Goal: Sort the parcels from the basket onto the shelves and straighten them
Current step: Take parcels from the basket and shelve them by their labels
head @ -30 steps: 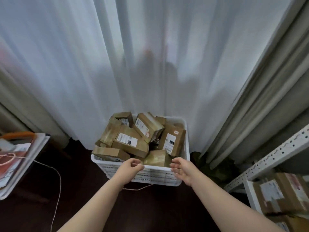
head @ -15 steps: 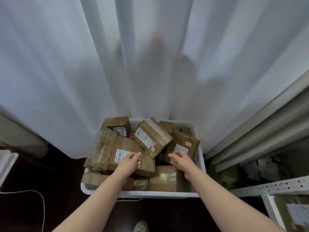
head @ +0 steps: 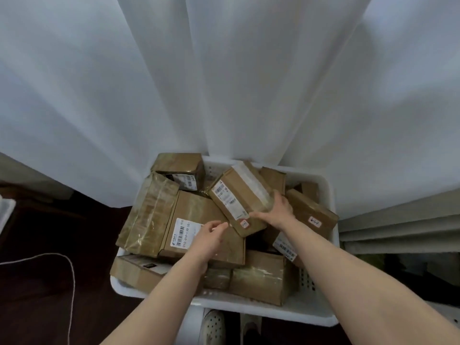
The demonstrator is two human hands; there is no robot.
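A white plastic basket (head: 326, 190) stands on the floor against a white curtain, piled with several brown cardboard parcels. My right hand (head: 277, 211) grips the near right end of the top parcel (head: 236, 192), a long box with a white barcode label and a small red-edged sticker, lying tilted on the pile. My left hand (head: 207, 241) hovers just left of that parcel's near corner, fingers loosely curled, holding nothing, over a large flat parcel (head: 196, 220) with a white label. The shelves are out of view.
A white curtain (head: 224, 83) hangs right behind the basket. A white cord (head: 67, 270) loops over the dark floor at left. Heavier grey curtain folds (head: 398, 227) hang at right. My shoes (head: 214, 324) show below the basket's front rim.
The view moved closer over the basket. Both hands left the front rim and reached into the pile; my right hand took hold of the top parcel, my left hand came up beside it.
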